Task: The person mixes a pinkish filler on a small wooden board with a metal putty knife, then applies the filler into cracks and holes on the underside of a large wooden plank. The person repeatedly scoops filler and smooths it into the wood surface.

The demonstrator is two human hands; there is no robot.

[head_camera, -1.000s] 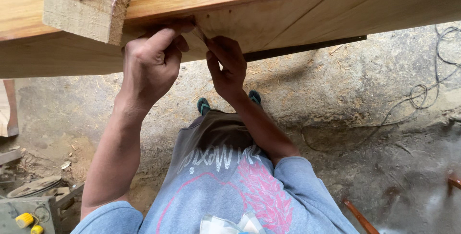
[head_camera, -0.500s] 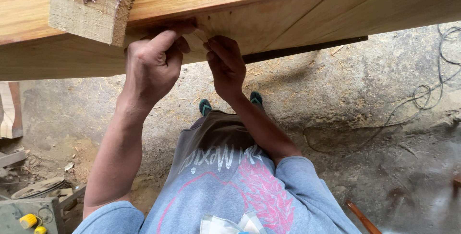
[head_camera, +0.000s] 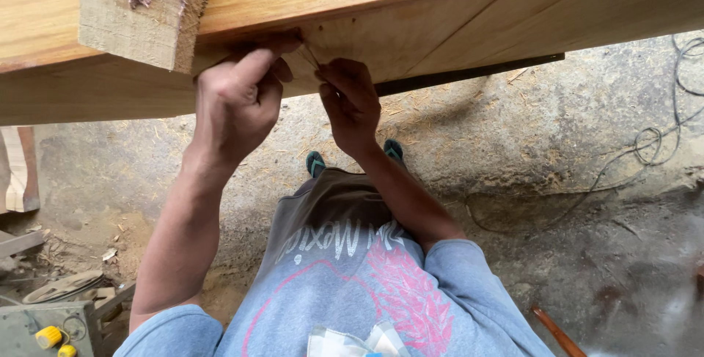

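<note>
From the head view, both hands press up at the front edge of a big wood beam (head_camera: 411, 27). The left hand (head_camera: 236, 104) is curled, fingers tucked under the edge by a small block (head_camera: 139, 12). The right hand (head_camera: 352, 104) pinches a thin sliver (head_camera: 309, 55) sticking out of the wood. To do this well, I think: grip the sliver tight, low down, and hold the wood steady. A cable (head_camera: 645, 152) lies on the floor.

A rough carpentry workshop: above the hands runs a long pale planed timber beam (head_camera: 440, 27), below them a dusty concrete floor (head_camera: 513, 152) strewn with sawdust and wood shavings; a thin dark cable (head_camera: 653, 144) lies looped to the right, a grey machine with yellow knobs (head_camera: 44, 331) sits lower left.
</note>
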